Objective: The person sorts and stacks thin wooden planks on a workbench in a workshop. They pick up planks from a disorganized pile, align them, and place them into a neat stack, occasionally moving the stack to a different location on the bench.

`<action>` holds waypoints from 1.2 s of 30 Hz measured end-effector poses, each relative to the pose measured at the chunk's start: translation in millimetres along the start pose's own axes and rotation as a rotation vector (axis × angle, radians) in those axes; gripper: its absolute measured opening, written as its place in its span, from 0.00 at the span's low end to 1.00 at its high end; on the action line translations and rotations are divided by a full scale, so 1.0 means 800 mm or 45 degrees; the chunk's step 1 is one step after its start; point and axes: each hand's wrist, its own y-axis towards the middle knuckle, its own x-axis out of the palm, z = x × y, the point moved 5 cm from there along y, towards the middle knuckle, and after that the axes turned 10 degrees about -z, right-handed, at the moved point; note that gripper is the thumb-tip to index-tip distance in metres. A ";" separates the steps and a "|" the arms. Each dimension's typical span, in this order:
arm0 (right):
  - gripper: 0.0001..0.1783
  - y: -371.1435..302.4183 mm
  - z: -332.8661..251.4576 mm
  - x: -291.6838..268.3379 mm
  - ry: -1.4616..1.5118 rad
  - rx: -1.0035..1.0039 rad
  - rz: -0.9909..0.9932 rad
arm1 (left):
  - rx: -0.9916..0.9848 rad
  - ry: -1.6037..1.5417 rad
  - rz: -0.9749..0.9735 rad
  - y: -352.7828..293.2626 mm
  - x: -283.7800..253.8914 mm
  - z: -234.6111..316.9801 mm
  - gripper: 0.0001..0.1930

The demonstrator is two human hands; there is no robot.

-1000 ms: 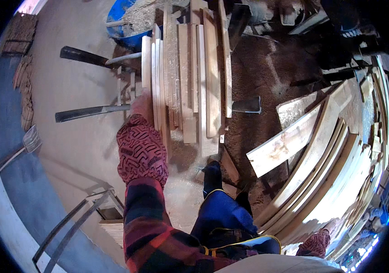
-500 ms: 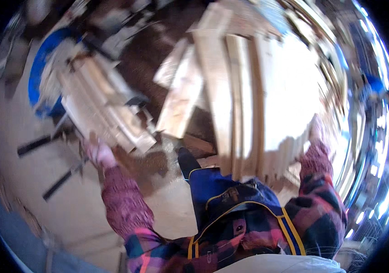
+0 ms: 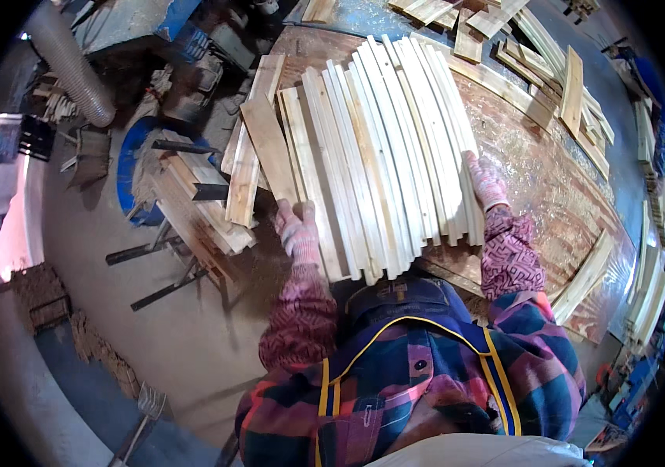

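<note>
A broad row of pale wooden strips (image 3: 383, 148) lies side by side in front of me on a brown board-topped table (image 3: 535, 148), their near ends uneven. At its left side my gloved left hand (image 3: 298, 232) is closed against the near end of the outermost strip, fingers curled at its edge. My gloved right hand (image 3: 487, 183) grips the right side of the row, its fingers along the last strip. The row sits between both hands. Left of it, a loose board (image 3: 272, 144) lies slanted over other boards. The undersides of both hands are hidden.
A dark-legged stand bears a stack of boards (image 3: 192, 206) at left, beside a blue round tub (image 3: 134, 167) of shavings. More offcuts (image 3: 574, 89) lie at the far right of the table, and some boards (image 3: 585, 276) at near right. A grey hose (image 3: 75, 66) hangs far left.
My left hand has moved right, from the boards on the stand to the left side of the strip row. My right hand stays at the row's right side. The view has turned and sharpened.
</note>
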 end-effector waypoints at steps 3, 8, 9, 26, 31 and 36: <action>0.48 -0.001 0.018 -0.013 -0.063 -0.057 -0.200 | -0.376 -0.033 -0.072 -0.005 0.001 0.039 0.48; 0.50 0.001 0.030 -0.034 -0.099 -0.138 -0.406 | -0.280 0.288 -0.133 -0.020 -0.013 0.088 0.41; 0.50 0.004 0.034 -0.034 -0.048 -0.176 -0.383 | -0.269 0.195 -0.192 -0.010 -0.005 0.083 0.40; 0.50 0.035 0.050 0.007 0.013 -0.122 -0.267 | -0.331 -0.010 -0.540 0.039 -0.013 0.187 0.40; 0.46 0.002 0.036 0.009 0.042 -0.202 -0.102 | 0.049 -0.424 -0.313 0.051 0.019 0.153 0.36; 0.49 -0.007 0.044 0.020 0.061 -0.131 -0.030 | -0.149 -0.863 -0.549 0.043 -0.008 0.162 0.35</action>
